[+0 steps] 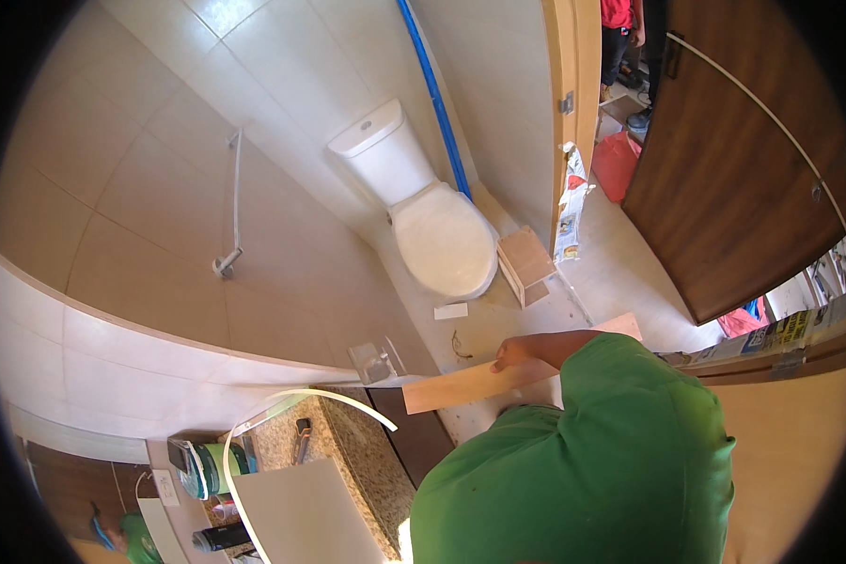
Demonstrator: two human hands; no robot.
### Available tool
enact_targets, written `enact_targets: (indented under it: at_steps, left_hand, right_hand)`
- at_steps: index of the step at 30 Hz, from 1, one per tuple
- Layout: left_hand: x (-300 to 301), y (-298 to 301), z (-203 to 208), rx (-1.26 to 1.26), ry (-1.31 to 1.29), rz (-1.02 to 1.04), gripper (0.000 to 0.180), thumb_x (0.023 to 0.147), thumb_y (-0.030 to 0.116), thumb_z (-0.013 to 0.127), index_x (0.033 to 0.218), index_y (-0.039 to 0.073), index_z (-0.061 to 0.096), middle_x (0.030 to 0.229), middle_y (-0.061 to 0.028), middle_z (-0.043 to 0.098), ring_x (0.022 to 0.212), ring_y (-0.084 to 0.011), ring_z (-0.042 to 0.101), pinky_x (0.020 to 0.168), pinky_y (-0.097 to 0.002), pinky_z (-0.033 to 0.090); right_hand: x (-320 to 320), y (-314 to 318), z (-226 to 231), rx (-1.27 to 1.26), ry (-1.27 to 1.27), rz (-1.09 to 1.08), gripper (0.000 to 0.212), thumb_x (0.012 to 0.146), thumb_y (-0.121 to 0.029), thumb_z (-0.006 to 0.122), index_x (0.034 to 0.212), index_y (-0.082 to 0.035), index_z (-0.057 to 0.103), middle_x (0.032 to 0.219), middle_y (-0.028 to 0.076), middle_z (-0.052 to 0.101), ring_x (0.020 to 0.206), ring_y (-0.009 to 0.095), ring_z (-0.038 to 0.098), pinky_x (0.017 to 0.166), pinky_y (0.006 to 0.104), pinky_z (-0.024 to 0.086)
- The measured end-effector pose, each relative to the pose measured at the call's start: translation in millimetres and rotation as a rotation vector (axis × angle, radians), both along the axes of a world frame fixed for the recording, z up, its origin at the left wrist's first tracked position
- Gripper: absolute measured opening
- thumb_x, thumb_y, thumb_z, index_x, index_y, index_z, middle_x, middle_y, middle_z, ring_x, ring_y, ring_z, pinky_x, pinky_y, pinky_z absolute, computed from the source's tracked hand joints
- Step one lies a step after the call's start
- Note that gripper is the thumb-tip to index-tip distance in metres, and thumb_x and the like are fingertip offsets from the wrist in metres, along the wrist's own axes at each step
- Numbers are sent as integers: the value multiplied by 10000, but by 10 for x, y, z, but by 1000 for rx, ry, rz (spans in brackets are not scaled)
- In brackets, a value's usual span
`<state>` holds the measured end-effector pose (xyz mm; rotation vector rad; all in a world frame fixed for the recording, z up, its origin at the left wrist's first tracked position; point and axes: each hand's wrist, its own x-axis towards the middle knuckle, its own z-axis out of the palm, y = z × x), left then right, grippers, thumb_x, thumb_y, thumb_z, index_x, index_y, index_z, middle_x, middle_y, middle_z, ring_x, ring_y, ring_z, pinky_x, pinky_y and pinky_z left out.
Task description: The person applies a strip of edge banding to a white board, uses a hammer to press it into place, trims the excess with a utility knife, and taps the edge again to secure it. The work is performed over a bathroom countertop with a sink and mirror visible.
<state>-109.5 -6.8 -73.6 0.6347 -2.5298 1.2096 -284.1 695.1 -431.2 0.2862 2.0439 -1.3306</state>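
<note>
The right hand (513,354), just right of the frame's centre and below mid-height, is closed on the upper edge of a flat wooden board (451,387), its fingers bent over that edge with little gap showing; the left hand is out of sight, so I cannot tell how its fingers stand. The board lies in the lower middle of the frame; its long axis slants gently, the squared left end pointing to the lower left, beside the counter, and the other end apparently running behind the forearm and green sleeve (620,381) toward the right and slightly up, where a pale tip shows; its broad face is turned to the camera.

Above the board, a thin dark wire (460,345) and a small white piece (451,311) lie on the floor; past these, at upper centre, stands a white toilet (445,242), lid down, with a tan box-like block (528,256) just to its right; at lower left, a speckled stone counter (348,423) bears a utility knife (302,438) and a grey panel (301,512).
</note>
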Motion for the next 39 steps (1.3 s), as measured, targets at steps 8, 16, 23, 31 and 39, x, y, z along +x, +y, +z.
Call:
enact_targets:
  at_steps: [8, 16, 23, 31, 39]
  left_hand:
    - [-176, 1147, 889, 1080, 242, -100, 701, 1023, 484, 627, 1580, 106, 433, 1490, -260, 556, 1350, -384, 559, 1140, -446, 423]
    - [-228, 1016, 1042, 370, 537, 130, 695, 718, 734, 797, 740, 57, 639, 721, -189, 647, 688, -441, 607, 613, -551, 453]
    - [-369, 1303, 1575, 410, 666, 114, 681, 724, 745, 788, 771, 69, 718, 681, -151, 645, 658, -380, 593, 631, -472, 470]
    - [-502, 1369, 2066, 429, 719, 74, 754, 748, 779, 761, 734, 29, 687, 610, -106, 549, 602, -257, 504, 609, -408, 439]
    - [-551, 1355, 2328, 359, 623, 111, 788, 754, 782, 751, 700, 1, 658, 626, -160, 571, 595, -275, 500, 602, -420, 433]
  right_hand:
    - [35, -55, -59, -69, 26, 91, 465, 942, -495, 738, 1093, -59, 797, 985, 72, 787, 928, 127, 691, 855, 338, 558]
    - [-341, -136, 371, -186, 28, 220, 400, 1002, -421, 698, 943, -30, 755, 795, -67, 630, 772, 62, 541, 711, 283, 475]
    - [-834, -761, 888, -200, 235, 368, 468, 1008, -484, 647, 985, -22, 721, 805, 12, 649, 759, 119, 560, 722, 337, 477]
    - [-1404, -1860, 1310, -151, 290, 608, 528, 996, -460, 652, 1183, 33, 690, 985, 167, 740, 873, 219, 690, 821, 385, 535]
    - [-1324, -3024, 1969, -165, 651, 970, 877, 746, -530, 883, 1328, 51, 580, 1221, 258, 696, 1113, 372, 696, 932, 464, 548]
